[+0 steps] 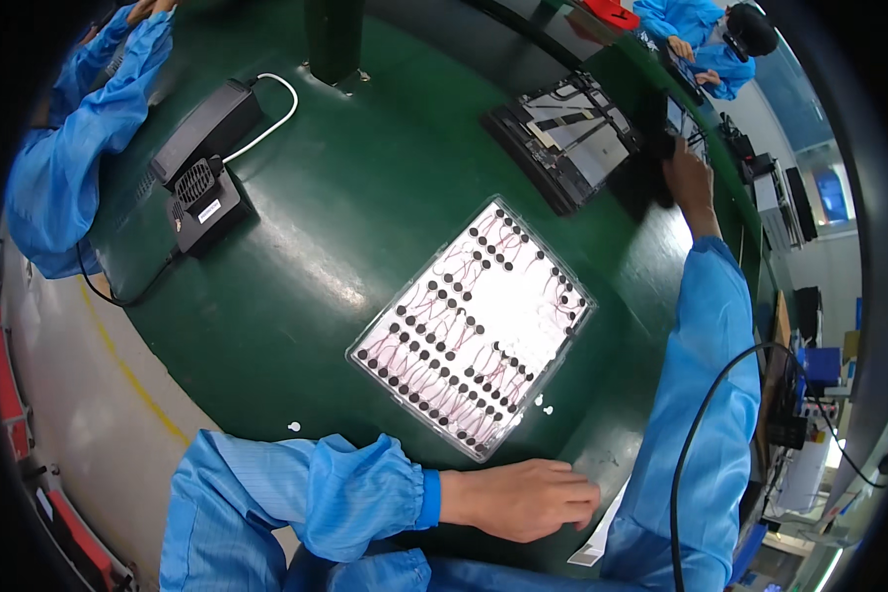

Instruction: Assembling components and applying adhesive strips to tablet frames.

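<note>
My left hand rests low over the green table, palm down, fingers curled; anything under them is hidden. Just beyond it lies a clear plastic tray of small round black parts with thin reddish wire leads, set in slanting rows. My right hand reaches far out at the right, its fingers closed against a dark, flat-looking object whose kind is too dim and blurred to tell. Left of that hand is a stack of opened tablet-like devices with inner parts showing.
A black fan unit and a longer black device with a white cable stand at the left. Small white bits lie near the tray. A black cable crosses my right sleeve. Co-workers in blue sit around the table.
</note>
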### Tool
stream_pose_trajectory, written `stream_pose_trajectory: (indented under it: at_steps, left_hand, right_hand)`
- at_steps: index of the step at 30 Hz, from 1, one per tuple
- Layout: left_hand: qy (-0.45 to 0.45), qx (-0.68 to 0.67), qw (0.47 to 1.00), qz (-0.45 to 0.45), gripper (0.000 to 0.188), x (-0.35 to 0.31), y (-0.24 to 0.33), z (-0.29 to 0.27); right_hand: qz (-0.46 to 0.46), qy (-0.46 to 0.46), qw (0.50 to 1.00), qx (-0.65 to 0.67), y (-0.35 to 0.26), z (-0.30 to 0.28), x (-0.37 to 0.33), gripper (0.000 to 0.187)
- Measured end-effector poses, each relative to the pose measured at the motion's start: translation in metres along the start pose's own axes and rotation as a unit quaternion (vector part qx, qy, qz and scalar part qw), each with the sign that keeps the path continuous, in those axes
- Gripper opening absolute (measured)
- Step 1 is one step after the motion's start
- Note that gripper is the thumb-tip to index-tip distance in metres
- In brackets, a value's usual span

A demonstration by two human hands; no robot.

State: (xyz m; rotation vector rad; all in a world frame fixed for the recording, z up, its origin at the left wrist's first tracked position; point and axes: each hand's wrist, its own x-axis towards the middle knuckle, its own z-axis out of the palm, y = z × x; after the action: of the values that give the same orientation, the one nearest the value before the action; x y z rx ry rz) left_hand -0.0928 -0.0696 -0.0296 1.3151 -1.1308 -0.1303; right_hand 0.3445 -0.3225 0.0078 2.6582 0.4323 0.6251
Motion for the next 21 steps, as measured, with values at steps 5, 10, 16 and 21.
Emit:
stream_pose_trajectory:
  at_steps: [5, 10, 16, 21]
  left_hand:
    - [0.033, 0.000, 0.999, 0.005, 0.015, 0.002, 0.006, -0.008]
    - [0.075, -0.082, 0.991, -0.081, 0.020, 0.010, -0.003, -0.013]
    - [0.118, -0.542, 0.760, -0.338, 0.041, 0.014, -0.024, -0.010]
    - [0.034, -0.700, 0.624, -0.346, 0.074, 0.019, -0.009, -0.004]
  right_hand:
    - [0.145, 0.171, 0.974, 0.042, 0.064, -0.050, -0.029, 0.036]
    - [0.055, 0.224, 0.932, 0.279, 0.118, -0.140, -0.123, 0.038]
    - [0.047, 0.154, 0.706, 0.689, 0.109, -0.230, -0.264, 0.027]
    - [0.035, 0.074, 0.507, 0.858, 0.025, -0.228, -0.342, 0.026]
